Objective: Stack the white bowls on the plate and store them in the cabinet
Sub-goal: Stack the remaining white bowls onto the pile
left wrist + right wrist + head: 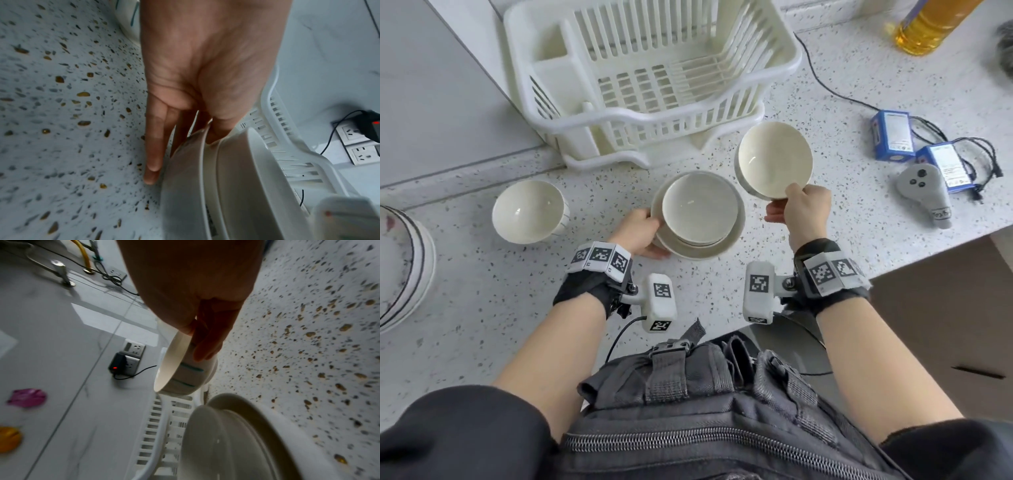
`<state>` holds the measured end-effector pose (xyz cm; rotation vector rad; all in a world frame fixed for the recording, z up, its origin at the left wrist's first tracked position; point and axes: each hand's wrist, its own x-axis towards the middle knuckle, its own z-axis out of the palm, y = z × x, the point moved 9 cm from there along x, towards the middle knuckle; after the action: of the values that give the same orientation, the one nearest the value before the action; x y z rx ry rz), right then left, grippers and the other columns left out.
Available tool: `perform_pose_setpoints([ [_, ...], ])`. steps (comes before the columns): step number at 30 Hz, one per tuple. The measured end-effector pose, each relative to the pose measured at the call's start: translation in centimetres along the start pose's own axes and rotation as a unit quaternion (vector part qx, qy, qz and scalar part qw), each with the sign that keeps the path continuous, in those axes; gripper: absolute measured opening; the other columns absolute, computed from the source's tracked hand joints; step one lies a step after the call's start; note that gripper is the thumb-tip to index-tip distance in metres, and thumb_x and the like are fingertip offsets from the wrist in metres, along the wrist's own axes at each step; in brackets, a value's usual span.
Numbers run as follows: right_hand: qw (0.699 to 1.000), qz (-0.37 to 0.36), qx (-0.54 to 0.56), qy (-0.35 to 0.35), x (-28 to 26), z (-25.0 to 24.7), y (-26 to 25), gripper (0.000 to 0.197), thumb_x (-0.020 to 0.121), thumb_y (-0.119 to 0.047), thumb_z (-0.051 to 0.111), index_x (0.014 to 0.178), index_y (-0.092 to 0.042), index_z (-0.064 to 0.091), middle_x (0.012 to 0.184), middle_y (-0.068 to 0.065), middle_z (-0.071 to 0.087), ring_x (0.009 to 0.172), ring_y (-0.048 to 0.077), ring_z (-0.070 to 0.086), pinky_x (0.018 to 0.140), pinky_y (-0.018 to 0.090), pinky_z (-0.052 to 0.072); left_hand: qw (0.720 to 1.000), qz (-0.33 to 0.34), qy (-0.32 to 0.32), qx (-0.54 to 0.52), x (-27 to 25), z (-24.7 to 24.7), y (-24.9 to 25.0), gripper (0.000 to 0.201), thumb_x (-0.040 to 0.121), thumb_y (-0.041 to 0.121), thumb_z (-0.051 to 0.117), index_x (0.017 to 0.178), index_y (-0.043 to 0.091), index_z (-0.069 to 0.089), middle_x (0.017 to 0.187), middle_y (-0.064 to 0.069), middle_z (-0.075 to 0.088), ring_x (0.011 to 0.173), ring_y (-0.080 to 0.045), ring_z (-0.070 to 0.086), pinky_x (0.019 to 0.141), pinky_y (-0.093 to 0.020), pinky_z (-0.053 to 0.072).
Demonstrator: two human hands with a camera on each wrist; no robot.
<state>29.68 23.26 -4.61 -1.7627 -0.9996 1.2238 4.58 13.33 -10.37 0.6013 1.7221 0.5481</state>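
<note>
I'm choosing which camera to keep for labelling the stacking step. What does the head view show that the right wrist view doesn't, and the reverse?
Only the head view shows the left hand gripping the white ceramic plate, a third white bowl on the speckled countertop, and two blue battery packs.

Only the right wrist view shows teal stripes on the held bowl's outside and a plugged-in wall charger.

Both show the right hand pinching a white bowl by its rim, the bowl stacked on the plate, and the white plastic dish rack.
</note>
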Motion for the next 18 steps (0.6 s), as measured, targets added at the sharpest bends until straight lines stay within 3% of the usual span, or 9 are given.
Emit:
perform_pose_setpoints([
  [4,0.997,-0.055,-0.022,-0.045,-2.6,1.6,-2.4,0.022,0.083,0.005,0.037,0.08,0.007,0.058,0.05,0.015,0.056,0.029,0.016,0.054,0.035,0.025,0.049,1.0,0.018,-0.018,0.011,-0.3,0.2,-0.1,0.037,0.099,0.011,0.038,0.136,0.008,0.04,0.115,-0.019,0.061,0.071,-0.028,0.07,0.048,-0.026,0.059],
  [8,0.989,-0.085,-0.071,-0.098,-4.6,3.8,-3.4,0.023,0.081,0.007,0.037,0.075,0.005,0.059,0.048,0.013,0.055,0.026,0.014,0.052,0.03,0.023,0.046,0.998,0.037,-0.027,0.038,-0.5,0.1,-0.4,0.041,0.099,0.014,0.04,0.14,0.011,0.037,0.118,-0.018,0.062,0.077,-0.029,0.073,0.058,-0.033,0.061],
  [10,0.983,-0.096,-0.105,-0.116,-5.2,4.8,-3.3,0.023,0.082,0.006,0.038,0.073,0.005,0.059,0.047,0.014,0.055,0.025,0.014,0.051,0.033,0.028,0.05,0.997,0.044,-0.029,0.05,-0.5,0.0,-0.7,0.04,0.099,0.015,0.04,0.139,0.011,0.038,0.11,-0.015,0.064,0.075,-0.026,0.073,0.061,-0.034,0.061],
  [13,0.972,-0.102,-0.159,-0.138,-5.6,5.9,-2.8,0.023,0.081,0.004,0.039,0.074,0.01,0.06,0.048,0.016,0.057,0.025,0.015,0.05,0.038,0.034,0.052,0.997,0.051,-0.033,0.049,-0.7,-0.1,-1.1,0.04,0.1,0.018,0.039,0.139,0.012,0.037,0.119,-0.018,0.062,0.074,-0.024,0.073,0.059,-0.03,0.061],
  [16,0.964,-0.101,-0.193,-0.151,-5.6,6.3,-2.1,0.022,0.081,0.004,0.038,0.067,0.003,0.054,0.049,0.015,0.055,0.022,0.01,0.046,0.027,0.023,0.042,0.997,0.053,-0.039,0.028,-0.6,0.0,-1.3,0.039,0.1,0.019,0.037,0.139,0.011,0.037,0.126,-0.021,0.057,0.072,-0.025,0.071,0.057,-0.029,0.06],
  [18,0.961,-0.106,-0.209,-0.146,-5.4,6.2,-1.8,0.022,0.081,0.003,0.038,0.063,-0.002,0.05,0.047,0.014,0.054,0.021,0.01,0.044,0.027,0.019,0.038,0.998,0.053,-0.041,0.019,-0.6,0.1,-1.4,0.039,0.101,0.02,0.037,0.139,0.012,0.037,0.128,-0.02,0.056,0.075,-0.027,0.071,0.059,-0.031,0.06],
])
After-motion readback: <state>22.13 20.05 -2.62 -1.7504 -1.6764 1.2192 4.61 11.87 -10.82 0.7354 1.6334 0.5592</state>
